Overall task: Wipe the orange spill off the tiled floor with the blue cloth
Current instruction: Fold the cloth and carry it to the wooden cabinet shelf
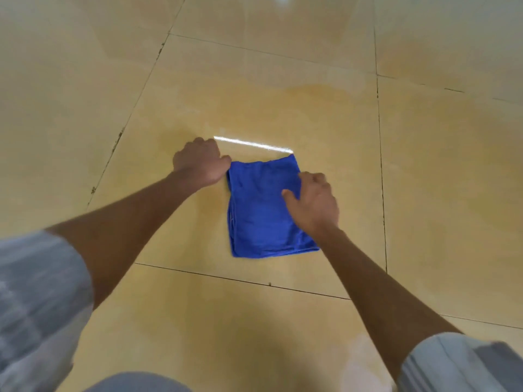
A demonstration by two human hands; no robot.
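both hands point(201, 163) point(312, 202) — on blue cloth point(263, 210)

A wide tiled floor point(283, 66) lies open on all sides, with nothing standing on it. The only things in the way sit at the centre: a folded blue cloth point(263, 210) lying flat, the left hand point(199, 164) closed at its ten o'clock corner, and the right hand point(314, 203) pressed on its three o'clock edge. Both forearms slant in from seven and five o'clock, leaving an open wedge of floor between them at six. From nine round to three o'clock the tiles are bare.
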